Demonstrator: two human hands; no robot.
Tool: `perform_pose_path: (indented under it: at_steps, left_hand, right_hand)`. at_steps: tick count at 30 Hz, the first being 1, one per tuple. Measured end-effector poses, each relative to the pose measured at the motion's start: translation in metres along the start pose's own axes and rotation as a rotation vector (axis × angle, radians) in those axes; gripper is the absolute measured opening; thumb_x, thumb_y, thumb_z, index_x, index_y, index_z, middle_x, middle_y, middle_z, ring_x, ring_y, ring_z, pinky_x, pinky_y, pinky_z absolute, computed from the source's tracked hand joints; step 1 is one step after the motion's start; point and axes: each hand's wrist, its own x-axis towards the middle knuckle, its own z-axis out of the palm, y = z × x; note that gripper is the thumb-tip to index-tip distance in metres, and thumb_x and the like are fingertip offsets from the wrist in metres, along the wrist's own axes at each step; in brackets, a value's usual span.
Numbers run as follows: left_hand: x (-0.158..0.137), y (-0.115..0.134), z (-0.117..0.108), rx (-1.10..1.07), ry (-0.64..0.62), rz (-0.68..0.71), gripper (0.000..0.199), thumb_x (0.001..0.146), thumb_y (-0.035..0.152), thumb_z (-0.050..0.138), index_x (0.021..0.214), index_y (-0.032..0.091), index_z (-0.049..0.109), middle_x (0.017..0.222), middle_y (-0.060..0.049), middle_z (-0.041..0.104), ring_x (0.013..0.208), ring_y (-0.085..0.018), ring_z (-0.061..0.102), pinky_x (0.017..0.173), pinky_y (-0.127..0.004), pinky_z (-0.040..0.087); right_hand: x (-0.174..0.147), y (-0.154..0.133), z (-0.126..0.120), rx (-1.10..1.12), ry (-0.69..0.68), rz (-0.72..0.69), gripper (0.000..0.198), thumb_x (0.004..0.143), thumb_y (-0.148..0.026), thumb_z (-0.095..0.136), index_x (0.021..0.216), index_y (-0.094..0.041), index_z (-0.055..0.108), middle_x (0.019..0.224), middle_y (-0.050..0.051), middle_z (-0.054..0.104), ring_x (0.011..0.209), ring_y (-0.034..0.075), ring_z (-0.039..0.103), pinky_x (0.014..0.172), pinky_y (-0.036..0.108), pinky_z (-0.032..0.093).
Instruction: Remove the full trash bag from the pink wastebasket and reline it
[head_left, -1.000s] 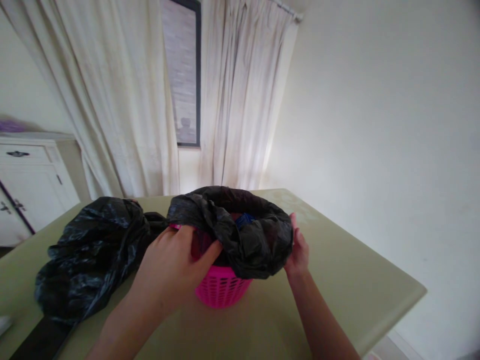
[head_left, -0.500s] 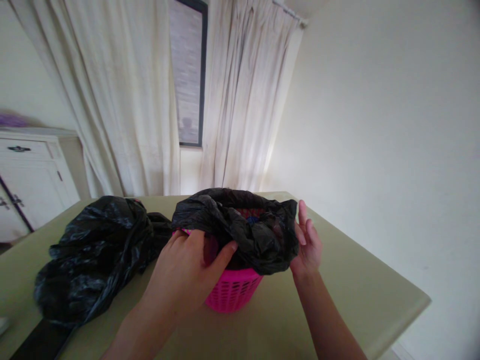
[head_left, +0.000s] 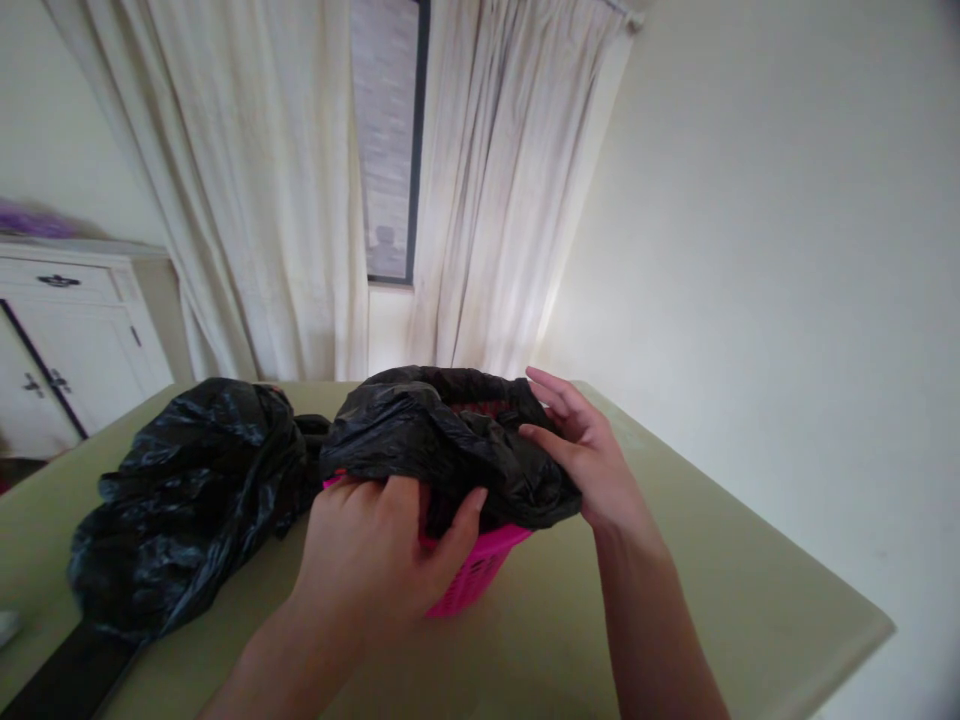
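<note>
A small pink plastic basket (head_left: 480,570) stands on the pale green table (head_left: 712,590), lined with a black bin bag (head_left: 442,445) whose bunched top spills over the rim. The left hand (head_left: 375,550) is on the near side, fingers curled around the bag's edge and the basket rim, thumb pressing the plastic. The right hand (head_left: 585,455) lies against the bag's right flank, fingers loosely spread and flat on it rather than closed. So the bag sits between the two hands, directly ahead of the left fingers and leftward of the right palm. A second, crumpled black bag (head_left: 187,500) lies just beside the basket on the left.
</note>
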Motion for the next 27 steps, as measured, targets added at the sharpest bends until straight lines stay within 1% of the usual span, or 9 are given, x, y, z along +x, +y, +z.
perform_pose_path:
  at_steps: [3, 6, 8, 12, 15, 18, 21, 25, 27]
  left_hand:
    - [-0.001, -0.001, 0.001, 0.04, 0.043, 0.039, 0.046, 0.105, 0.059, 0.055, 0.069, 0.03, 0.051, 0.055, -0.003, 0.072, 0.041, -0.026, 0.067, 0.044, -0.038, 0.044]
    - [-0.002, -0.004, 0.002, 0.079, 0.061, 0.064, 0.046, 0.105, 0.06, 0.054, 0.069, 0.031, 0.051, 0.053, -0.003, 0.07, 0.04, -0.026, 0.067, 0.042, -0.04, 0.044]
    - [-0.003, -0.008, 0.001, 0.091, 0.063, 0.066, 0.046, 0.106, 0.06, 0.052, 0.071, 0.031, 0.05, 0.053, -0.003, 0.069, 0.04, -0.027, 0.066, 0.042, -0.041, 0.044]
    - [-0.005, -0.014, 0.003, 0.083, 0.053, 0.063, 0.041, 0.106, 0.06, 0.055, 0.076, 0.031, 0.051, 0.053, -0.001, 0.068, 0.04, -0.028, 0.066, 0.042, -0.042, 0.045]
    - [-0.008, -0.014, 0.006, 0.103, 0.042, 0.043, 0.04, 0.104, 0.058, 0.058, 0.076, 0.031, 0.052, 0.052, 0.001, 0.066, 0.04, -0.027, 0.066, 0.044, -0.041, 0.046]
    - [-0.009, -0.009, 0.009, 0.14, 0.056, 0.034, 0.044, 0.104, 0.059, 0.055, 0.07, 0.032, 0.049, 0.048, 0.001, 0.063, 0.039, -0.027, 0.064, 0.044, -0.042, 0.045]
    - [-0.007, -0.004, 0.006, 0.068, 0.061, 0.016, 0.046, 0.106, 0.059, 0.053, 0.07, 0.031, 0.051, 0.049, 0.001, 0.064, 0.039, -0.026, 0.064, 0.043, -0.042, 0.045]
    - [-0.002, -0.011, -0.006, -0.192, -0.013, -0.007, 0.039, 0.11, 0.057, 0.056, 0.087, 0.027, 0.067, 0.069, 0.002, 0.076, 0.056, -0.021, 0.074, 0.054, -0.035, 0.056]
    - [0.001, -0.023, -0.011, -0.222, -0.016, 0.0, 0.039, 0.108, 0.063, 0.06, 0.096, 0.028, 0.072, 0.081, 0.002, 0.081, 0.069, -0.022, 0.079, 0.064, -0.034, 0.058]
  right_hand:
    - [0.005, 0.003, -0.003, -0.187, 0.026, -0.1, 0.053, 0.089, -0.029, 0.087, 0.141, -0.033, 0.076, 0.141, 0.004, 0.079, 0.113, 0.022, 0.07, 0.105, 0.041, 0.058]
    - [0.006, 0.007, -0.008, -0.292, 0.059, -0.137, 0.052, 0.091, -0.031, 0.086, 0.142, -0.034, 0.076, 0.141, 0.004, 0.078, 0.095, 0.018, 0.067, 0.089, 0.035, 0.061]
    - [0.005, 0.005, -0.01, -0.224, 0.032, -0.11, 0.052, 0.091, -0.035, 0.088, 0.142, -0.034, 0.076, 0.141, 0.004, 0.078, 0.089, 0.016, 0.067, 0.08, 0.031, 0.061]
    - [0.001, -0.007, -0.011, 0.002, -0.03, -0.039, 0.046, 0.089, -0.034, 0.092, 0.133, -0.031, 0.08, 0.137, 0.004, 0.08, 0.102, 0.016, 0.074, 0.086, 0.027, 0.065]
    - [-0.002, -0.016, -0.01, 0.211, -0.05, 0.027, 0.046, 0.09, -0.036, 0.092, 0.134, -0.03, 0.08, 0.139, 0.005, 0.079, 0.105, 0.02, 0.079, 0.085, 0.031, 0.069]
    - [-0.002, -0.018, -0.007, 0.329, -0.014, -0.008, 0.048, 0.088, -0.033, 0.093, 0.134, -0.031, 0.079, 0.136, 0.004, 0.079, 0.107, 0.023, 0.081, 0.094, 0.039, 0.071]
    - [0.002, -0.014, -0.006, 0.359, 0.033, -0.076, 0.054, 0.087, -0.029, 0.093, 0.138, -0.033, 0.077, 0.14, 0.003, 0.078, 0.116, 0.023, 0.079, 0.105, 0.043, 0.069]
    - [0.01, -0.006, -0.015, 0.412, 0.158, -0.121, 0.056, 0.088, -0.024, 0.089, 0.141, -0.034, 0.076, 0.131, 0.0, 0.08, 0.106, 0.017, 0.078, 0.094, 0.03, 0.071]
    - [0.014, -0.003, -0.019, 0.446, 0.199, -0.112, 0.052, 0.089, -0.023, 0.088, 0.138, -0.035, 0.077, 0.13, -0.001, 0.08, 0.101, 0.014, 0.077, 0.088, 0.026, 0.071]
